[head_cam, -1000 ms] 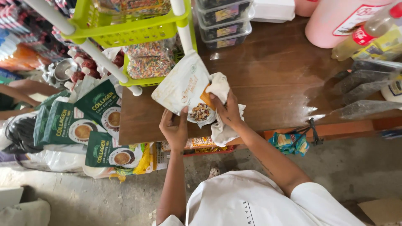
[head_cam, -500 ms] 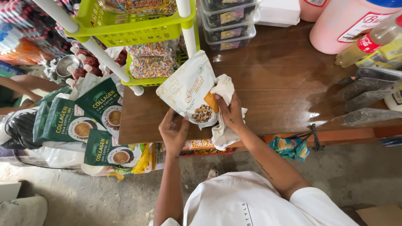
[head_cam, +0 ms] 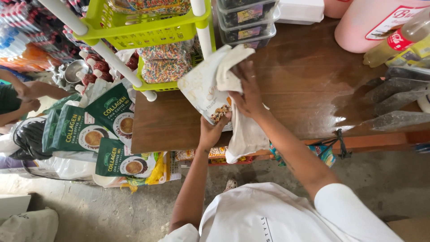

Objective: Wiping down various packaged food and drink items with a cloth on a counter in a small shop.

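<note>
**Inspector:** Pouch [head_cam: 204, 87], white, snack picture on its front, is held tilted over the wet wooden table [head_cam: 304, 85], beside the lime-green rack [head_cam: 148, 31]. Your grip?

**Operator:** Left hand [head_cam: 211, 131] pinches its lower corner.

**Inspector:** Noted. Your right hand [head_cam: 246, 92] has its fingers closed on a white cloth [head_cam: 239, 130], pressing it against the pouch's face.

A small shop: a brown wooden worktop [head_cam: 313, 94] crowded with stock, a lime plastic rack [head_cam: 148, 27] holding bags of sprinkles [head_cam: 163, 65], stacked clear tubs [head_cam: 248, 22], green coffee pouches [head_cam: 112, 116] piled on sacks by the bare concrete floor [head_cam: 112, 210], and rows of bottles [head_cam: 18, 40] at the far left
</note>
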